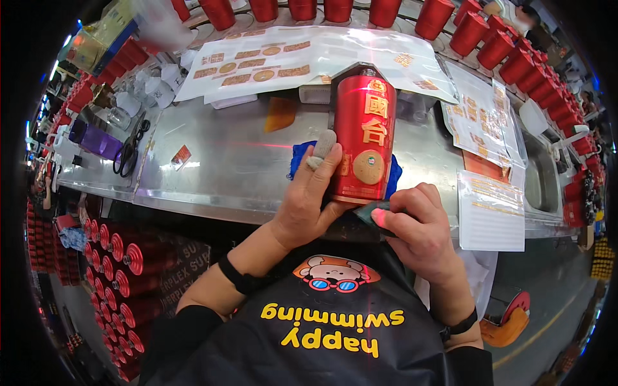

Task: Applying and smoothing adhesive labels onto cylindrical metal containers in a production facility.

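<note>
A glossy red bottle (pixel 363 116) lies on its side on a blue cloth (pixel 300 157), its base towards me. Raised gold characters and a round gold medallion (pixel 368 167) decorate its upper face. My left hand (pixel 309 198) grips the bottle's left side near the base, thumb under the bottom edge. One finger wears a pale fabric cover (pixel 324 144). My right hand (pixel 417 219) pinches a dark green flat piece (pixel 365 212), perhaps a scraper, close to the bottle's base. A pink light spot falls on a right-hand finger. The bottle's neck end rests against a dark angular holder (pixel 338 79).
Sheets of gold stickers (pixel 260 62) cover the back of the steel bench (pixel 217 154); more sheets (pixel 491 207) overhang its front right. Black scissors (pixel 130 149) and a purple container (pixel 96 140) sit left. A sink (pixel 540 178) is right. Red bottles (pixel 338 9) line a conveyor behind; several more (pixel 120 284) stand below left.
</note>
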Available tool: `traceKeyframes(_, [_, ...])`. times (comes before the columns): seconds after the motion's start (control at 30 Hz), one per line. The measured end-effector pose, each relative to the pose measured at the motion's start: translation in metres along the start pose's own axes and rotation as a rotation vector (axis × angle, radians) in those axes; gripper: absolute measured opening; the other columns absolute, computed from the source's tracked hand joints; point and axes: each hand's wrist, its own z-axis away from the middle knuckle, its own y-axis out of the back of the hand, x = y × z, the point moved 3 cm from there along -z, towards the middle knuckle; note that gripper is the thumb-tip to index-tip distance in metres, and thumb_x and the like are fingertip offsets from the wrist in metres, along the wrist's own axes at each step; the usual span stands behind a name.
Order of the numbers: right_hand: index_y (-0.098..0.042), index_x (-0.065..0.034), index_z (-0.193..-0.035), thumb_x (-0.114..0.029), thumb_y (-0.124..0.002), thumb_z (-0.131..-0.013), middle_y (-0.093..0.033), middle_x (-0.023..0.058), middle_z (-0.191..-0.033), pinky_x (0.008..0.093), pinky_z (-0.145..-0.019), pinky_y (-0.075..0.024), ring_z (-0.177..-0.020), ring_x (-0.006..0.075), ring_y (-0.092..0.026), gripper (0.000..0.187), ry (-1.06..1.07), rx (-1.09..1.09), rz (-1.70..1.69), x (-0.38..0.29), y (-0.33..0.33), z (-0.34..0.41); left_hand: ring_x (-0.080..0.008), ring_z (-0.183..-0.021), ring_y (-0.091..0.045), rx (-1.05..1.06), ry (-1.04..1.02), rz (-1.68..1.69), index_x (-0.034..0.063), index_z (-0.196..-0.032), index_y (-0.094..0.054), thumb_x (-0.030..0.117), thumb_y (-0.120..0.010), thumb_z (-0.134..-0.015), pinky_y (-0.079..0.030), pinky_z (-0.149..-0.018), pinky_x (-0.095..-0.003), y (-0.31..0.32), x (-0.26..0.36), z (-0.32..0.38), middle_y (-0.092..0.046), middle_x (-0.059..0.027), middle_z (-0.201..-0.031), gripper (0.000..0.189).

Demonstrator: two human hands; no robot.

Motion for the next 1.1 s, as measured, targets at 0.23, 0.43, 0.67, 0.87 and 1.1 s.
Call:
traceKeyframes(0.23, [-0.068, -0.0095, -0.088, -0.002, -0.075, -0.067, -0.056, 0.0031, -0.086, 0.0358, -0.072, -0.0383, -0.077, 0.0220, -0.051, 0.023, 0.012, 0.009, -0.037, 0.004, 0.001, 0.002, -0.0499, -0.129, -0.047, -0.087, -0.169, -0.210, 0.0002, -0.149, -0.036, 0.032, -0.079, -0.081, -0.028, -0.115, -0.0580, -0.003, 0.014, -0.018, -0.047, -0.0276, -0.141, 0.086])
traceKeyframes(0.43, [-0.069, -0.0099, -0.091, 0.000, -0.074, -0.062, -0.057, 0.0026, -0.086, 0.0357, -0.072, -0.0383, -0.077, 0.0222, -0.052, 0.031, -0.005, -0.004, -0.066, 0.010, 0.002, 0.005, -0.0506, -0.133, -0.041, -0.086, -0.007, -0.203, -0.0006, -0.148, -0.037, 0.037, -0.074, -0.087, -0.028, -0.115, -0.0587, 0.002, 0.003, -0.003, -0.045, -0.0285, -0.143, 0.081])
traceKeyframes(0.67, [-0.070, -0.0099, -0.091, -0.001, -0.075, -0.058, -0.056, 0.0025, -0.086, 0.0360, -0.073, -0.0383, -0.078, 0.0225, -0.052, 0.035, 0.006, 0.018, -0.086, 0.014, 0.001, 0.006, -0.0500, -0.135, -0.040, -0.034, -0.068, -0.093, -0.0012, -0.147, -0.040, 0.038, -0.075, -0.085, -0.031, -0.114, -0.0558, -0.004, 0.003, -0.007, -0.047, -0.0300, -0.141, 0.081])
traceKeyframes(0.87, [-0.070, -0.0102, -0.090, -0.001, -0.075, -0.058, -0.056, 0.0025, -0.086, 0.0361, -0.073, -0.0382, -0.079, 0.0224, -0.052, 0.034, -0.017, 0.016, -0.083, 0.017, 0.003, 0.009, -0.0467, -0.132, -0.045, -0.160, -0.154, -0.388, -0.0030, -0.148, -0.036, 0.035, -0.081, -0.080, -0.031, -0.113, -0.0570, -0.003, 0.025, -0.026, -0.046, -0.0292, -0.141, 0.090])
traceKeyframes(1.1, [-0.070, -0.0096, -0.090, -0.001, -0.076, -0.054, -0.057, 0.0030, -0.087, 0.0366, -0.073, -0.0389, -0.080, 0.0233, -0.052, 0.038, -0.010, 0.029, -0.125, 0.022, -0.001, 0.011, -0.0454, -0.136, -0.041, -0.094, -0.057, -0.220, -0.0020, -0.149, -0.034, 0.037, -0.078, -0.080, -0.027, -0.116, -0.0587, 0.002, 0.003, -0.001, -0.045, -0.0278, -0.142, 0.091])
